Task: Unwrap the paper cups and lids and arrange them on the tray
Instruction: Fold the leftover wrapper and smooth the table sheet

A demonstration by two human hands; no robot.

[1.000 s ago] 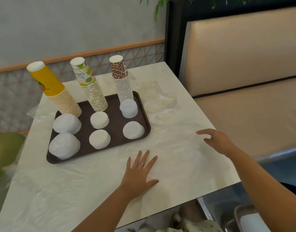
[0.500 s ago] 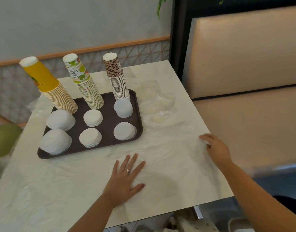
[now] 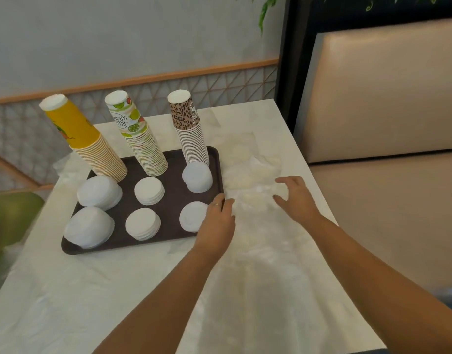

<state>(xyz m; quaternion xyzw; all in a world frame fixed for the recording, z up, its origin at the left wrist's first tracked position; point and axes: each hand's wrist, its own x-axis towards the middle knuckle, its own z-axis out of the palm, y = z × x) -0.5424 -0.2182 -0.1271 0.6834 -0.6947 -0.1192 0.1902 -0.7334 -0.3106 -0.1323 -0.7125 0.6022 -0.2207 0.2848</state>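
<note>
A dark brown tray [image 3: 173,192] sits on the white table and carries three upside-down cup stacks: yellow [image 3: 92,146], lime-print [image 3: 140,144] and leopard-print [image 3: 191,134]. In front of them lie several piles of white lids [image 3: 148,190] in two rows. My left hand [image 3: 217,221] rests at the tray's front right corner, its fingers lying over the rim beside the nearest lid pile [image 3: 191,218]. My right hand [image 3: 296,198] hovers with fingers spread and bent over crumpled clear plastic wrap [image 3: 250,172] to the right of the tray, holding nothing.
The table [image 3: 117,290] is covered with a thin clear sheet. A beige padded bench [image 3: 386,200] runs along its right side. A green chair [image 3: 10,215] stands at the left. The wall with wooden trim is just behind the table.
My left hand has moved forward from the bare table to the tray's front right corner. My right hand has moved in from the table's right edge to over the plastic wrap.
</note>
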